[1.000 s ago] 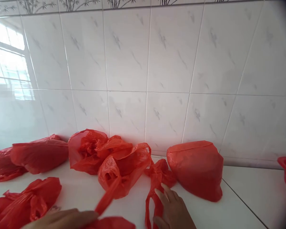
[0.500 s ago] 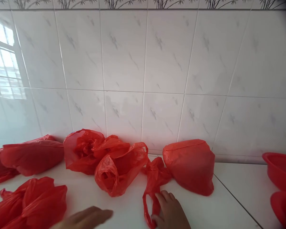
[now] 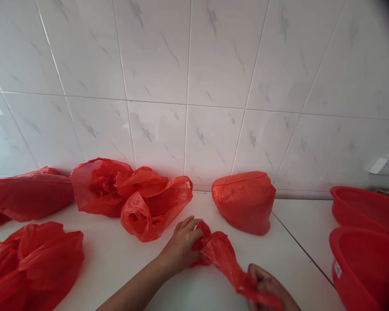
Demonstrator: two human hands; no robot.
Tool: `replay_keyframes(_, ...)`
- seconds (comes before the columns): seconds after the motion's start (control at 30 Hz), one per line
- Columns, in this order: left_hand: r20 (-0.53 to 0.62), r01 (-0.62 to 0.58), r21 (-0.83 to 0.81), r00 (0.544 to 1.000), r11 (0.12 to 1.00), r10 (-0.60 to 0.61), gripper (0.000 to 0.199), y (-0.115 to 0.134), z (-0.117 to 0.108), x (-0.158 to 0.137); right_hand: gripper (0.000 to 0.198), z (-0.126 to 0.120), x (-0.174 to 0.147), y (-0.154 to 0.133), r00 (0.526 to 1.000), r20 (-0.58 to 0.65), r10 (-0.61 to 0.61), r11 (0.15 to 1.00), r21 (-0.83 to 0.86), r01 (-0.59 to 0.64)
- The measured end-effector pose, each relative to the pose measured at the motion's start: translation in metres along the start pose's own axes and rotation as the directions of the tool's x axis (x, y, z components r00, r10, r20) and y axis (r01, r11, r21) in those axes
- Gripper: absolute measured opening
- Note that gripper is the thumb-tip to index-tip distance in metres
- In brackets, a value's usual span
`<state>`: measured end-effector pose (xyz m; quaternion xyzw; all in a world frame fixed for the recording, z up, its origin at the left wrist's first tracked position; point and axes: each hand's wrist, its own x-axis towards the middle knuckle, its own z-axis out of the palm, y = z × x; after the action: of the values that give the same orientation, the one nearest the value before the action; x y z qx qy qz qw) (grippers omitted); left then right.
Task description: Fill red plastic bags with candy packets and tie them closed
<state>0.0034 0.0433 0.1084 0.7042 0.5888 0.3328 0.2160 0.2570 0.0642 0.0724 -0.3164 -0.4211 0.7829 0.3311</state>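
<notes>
A twisted red plastic bag [image 3: 223,255] stretches between my two hands just above the white tabletop. At its upper left end my left hand [image 3: 186,242] is closed round the crumpled plastic. My right hand [image 3: 267,287] grips the lower right end, its fingers wrapped round the bag and partly hidden by it. Behind my hands, a filled-looking red bag [image 3: 243,203] leans near the wall. Left of it lies a loose, open-mouthed red bag [image 3: 157,214], touching another crumpled red bag [image 3: 100,185].
More red bags lie at the left: a bulky one [image 3: 35,263] in front and a long one [image 3: 29,194] by the wall. Two red plastic basins [image 3: 353,259] stand at the right. A dark seam crosses the white tabletop [image 3: 298,216]; the tiled wall [image 3: 214,73] rises behind.
The thin red bag has been lifted and drawn toward me. My left hand has come over and taken hold of its other end. The view has tilted down and turned right.
</notes>
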Motion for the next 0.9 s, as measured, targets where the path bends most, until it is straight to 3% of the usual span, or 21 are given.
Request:
replay_keyframes(0.1,0.017,0.119,-0.120,0.993,0.986,-0.118,0.005,0.005,0.003,-0.001,0.018,-0.021,-0.004,-0.021,0.967,-0.247,-0.065,0.960,0.249,0.128)
replay_keyframes(0.17,0.010,0.213,-0.195,0.976,0.957,-0.216,0.009,0.006,0.006,-0.005,0.036,-0.025,-0.004,-0.030,0.927,-0.350,-0.133,0.936,0.264,0.234)
replay_keyframes(0.23,0.002,0.277,-0.259,0.958,0.925,-0.286,0.011,0.006,0.011,-0.010,0.039,-0.018,-0.003,-0.030,0.901,-0.388,-0.195,0.950,0.153,0.272)
replay_keyframes(0.33,-0.002,0.317,-0.323,0.942,0.892,-0.335,0.009,0.011,0.024,-0.017,0.034,0.009,-0.004,-0.010,0.883,-0.375,-0.282,0.957,-0.174,0.232)
replay_keyframes(0.43,0.034,0.285,-0.402,0.954,0.870,-0.297,0.016,0.021,0.040,-0.024,0.043,0.039,-0.005,0.018,0.891,-0.279,-0.359,0.887,-0.400,0.232)
replay_keyframes(0.5,0.096,0.241,-0.535,0.970,0.810,-0.225,0.025,0.029,0.047,-0.029,0.044,0.050,-0.005,0.027,0.909,-0.248,-0.334,0.874,-0.442,0.201)
replay_keyframes(0.6,0.151,0.252,-0.765,0.965,0.593,-0.215,0.034,0.034,0.045,-0.031,0.035,0.044,-0.005,0.020,0.925,-0.279,-0.258,0.928,-0.339,0.157)
replay_keyframes(0.7,0.100,0.275,-0.849,0.922,0.451,-0.374,0.032,0.023,0.030,-0.024,0.031,0.023,-0.006,0.000,0.932,-0.300,-0.204,0.977,-0.127,0.173)
replay_keyframes(0.83,-0.067,0.249,-0.829,0.845,0.501,-0.531,0.032,0.000,0.007,-0.012,0.026,-0.004,-0.008,-0.024,0.932,-0.353,-0.087,0.964,0.206,0.168)
replay_keyframes(0.9,-0.181,0.207,-0.800,0.811,0.563,-0.557,0.030,-0.002,-0.001,-0.012,0.023,-0.011,-0.010,-0.030,0.915,-0.392,-0.095,0.949,0.243,0.203)
